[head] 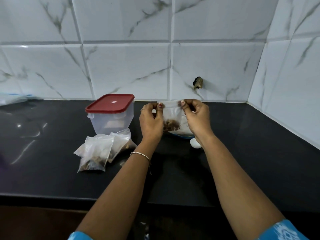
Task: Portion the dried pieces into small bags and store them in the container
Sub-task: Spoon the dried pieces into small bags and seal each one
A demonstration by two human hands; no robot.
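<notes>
Plastic, thin and limp, is what nearly everything here is made of, so it will crumple instead of holding a shape. Far left on the black worktop [242, 153], a pale sheet or bag [13, 99] lies blurred at the edge. Further right stands the clear container [110, 120], its red lid [110, 103] on; it looks stiff and light, best taken by its sides, and the lid must come off before anything goes in. Touching its near side lie two filled bags [97, 153], slumped and soft, with brown dried pieces [90, 164] settled low; I judge them light and easy to lift by the top strip.

Right of these, the left hand [150, 121] pinches the top left corner of a third small bag [173, 116], held up above the worktop. The right hand [196, 116] pinches the top right corner, so each grip is closed on the top edge and stretches it flat. The pieces inside hang at the bottom. The film is probably slippery, so pinching along the seal strip seems safest. Below sits a larger blue-edged bag [181, 135] and a small white object [195, 143], unclear.
</notes>
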